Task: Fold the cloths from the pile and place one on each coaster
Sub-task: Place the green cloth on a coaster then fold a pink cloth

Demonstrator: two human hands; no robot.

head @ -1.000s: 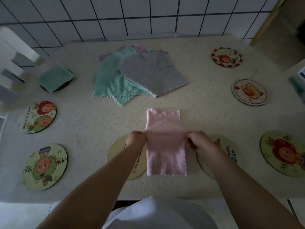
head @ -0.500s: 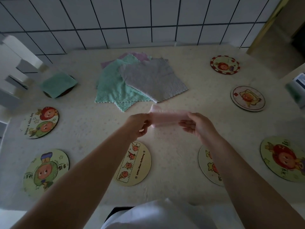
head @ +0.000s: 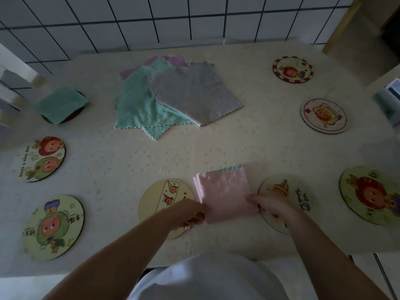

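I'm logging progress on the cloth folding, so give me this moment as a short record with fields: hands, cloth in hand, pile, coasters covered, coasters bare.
left hand: left hand grips the near left edge of the pink cloth
right hand: right hand pinches its near right edge
cloth in hand: folded, lying on the table between two near coasters, on neither
pile: grey cloth on top, green and purple beneath, unfolded
coasters covered: one, far left, under a folded green cloth
coasters bare: seven in view

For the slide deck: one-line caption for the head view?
Both hands, left and right, pinch a folded pink cloth on the table between two coasters.
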